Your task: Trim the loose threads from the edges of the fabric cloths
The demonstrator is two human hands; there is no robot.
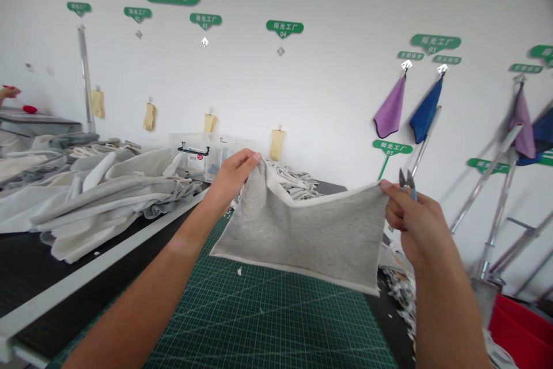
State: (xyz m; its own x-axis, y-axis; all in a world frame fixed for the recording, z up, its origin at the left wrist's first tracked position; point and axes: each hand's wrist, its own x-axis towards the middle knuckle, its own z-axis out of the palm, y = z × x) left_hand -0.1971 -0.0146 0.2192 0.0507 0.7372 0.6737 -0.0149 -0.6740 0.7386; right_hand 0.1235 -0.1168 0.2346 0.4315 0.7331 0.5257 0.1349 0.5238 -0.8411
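Holding a grey fleece panel (pixel 298 231) up over the green cutting mat (pixel 268 323), my left hand (pixel 231 180) pinches one corner, my right hand (pixel 417 225) the other, with snips (pixel 406 183) seemingly in its grip; more grey cloth (pixel 99 202) lies heaped at ten o'clock.

Fabric heaps (pixel 103 196) left of the cutting mat (pixel 268 323), fabric scraps (pixel 400 305) right of it, gloves (pixel 149 117) on the wall (pixel 328 81) behind.
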